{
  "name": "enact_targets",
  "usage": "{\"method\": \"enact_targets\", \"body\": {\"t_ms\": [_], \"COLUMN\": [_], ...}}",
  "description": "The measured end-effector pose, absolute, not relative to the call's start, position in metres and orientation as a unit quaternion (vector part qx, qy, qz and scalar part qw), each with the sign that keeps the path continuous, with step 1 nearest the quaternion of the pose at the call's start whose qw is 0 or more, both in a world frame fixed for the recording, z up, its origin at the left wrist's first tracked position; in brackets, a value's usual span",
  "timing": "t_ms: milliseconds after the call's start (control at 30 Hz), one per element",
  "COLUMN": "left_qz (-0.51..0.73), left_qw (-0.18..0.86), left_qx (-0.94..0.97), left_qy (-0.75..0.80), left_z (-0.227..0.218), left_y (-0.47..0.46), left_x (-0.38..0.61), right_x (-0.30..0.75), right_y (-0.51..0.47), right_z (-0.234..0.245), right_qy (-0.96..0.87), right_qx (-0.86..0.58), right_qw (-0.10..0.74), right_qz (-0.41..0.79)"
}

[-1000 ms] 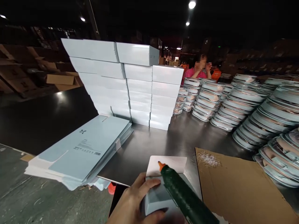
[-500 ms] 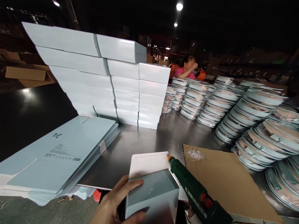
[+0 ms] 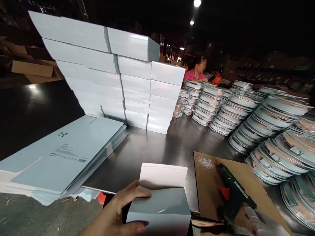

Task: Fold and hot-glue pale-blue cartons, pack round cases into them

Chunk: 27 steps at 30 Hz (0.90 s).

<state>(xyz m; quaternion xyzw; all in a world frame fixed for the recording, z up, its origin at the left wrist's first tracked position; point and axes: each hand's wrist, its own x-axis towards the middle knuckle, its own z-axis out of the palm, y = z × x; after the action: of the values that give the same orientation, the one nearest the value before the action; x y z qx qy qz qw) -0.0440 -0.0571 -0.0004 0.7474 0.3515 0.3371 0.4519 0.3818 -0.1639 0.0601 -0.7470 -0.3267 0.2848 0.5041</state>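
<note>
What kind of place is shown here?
Probably a packing area in a factory or warehouse: finished pale boxes stacked high, flat unfolded cartons piled, rows of packaged round goods, and a glue gun on cardboard.

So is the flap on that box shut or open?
Open. The white flap stands up from the far edge of the box that the left hand holds.

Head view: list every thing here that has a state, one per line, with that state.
Pale blue cardboard box: upright, white end flap open, gripped by the left hand.
Dark green glue gun: lying on the brown cardboard sheet, right hand on its handle.
Flat pale blue box blanks: unfolded, piled at the table edge.
Closed white boxes: stacked in columns.
Round clear-lidded trays: stacked in leaning rows.
</note>
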Motion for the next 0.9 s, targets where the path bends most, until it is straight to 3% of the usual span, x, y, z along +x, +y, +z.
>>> {"method": "enact_targets", "body": {"t_ms": [200, 300, 400, 600, 767, 900], "left_qz": [0.366, 0.454, 0.525, 0.388, 0.404, 0.617], "left_qw": [0.505, 0.568, 0.569, 0.511, 0.509, 0.511], "left_qx": [0.672, 0.571, 0.533, 0.704, 0.688, 0.387], "left_qy": [0.398, 0.381, 0.341, 0.306, 0.322, 0.457], "left_z": [0.013, 0.014, 0.013, 0.024, 0.035, 0.041], "left_y": [-0.069, -0.079, -0.081, -0.068, -0.054, -0.043], "left_x": [-0.02, -0.008, -0.007, -0.017, -0.029, -0.036], "right_x": [0.329, 0.296, 0.276, 0.267, 0.269, 0.272], "right_y": [-0.158, -0.133, -0.12, -0.117, -0.114, -0.116], "right_z": [0.06, 0.058, 0.051, 0.053, 0.058, 0.05], "right_qy": [-0.538, -0.67, -0.745, -0.808, -0.768, -0.562], "right_qx": [-0.694, -0.596, -0.514, -0.413, -0.408, -0.473], "right_qw": [0.433, 0.4, 0.375, 0.355, 0.389, 0.522], "right_qz": [0.204, 0.19, 0.202, 0.226, 0.303, 0.434]}}
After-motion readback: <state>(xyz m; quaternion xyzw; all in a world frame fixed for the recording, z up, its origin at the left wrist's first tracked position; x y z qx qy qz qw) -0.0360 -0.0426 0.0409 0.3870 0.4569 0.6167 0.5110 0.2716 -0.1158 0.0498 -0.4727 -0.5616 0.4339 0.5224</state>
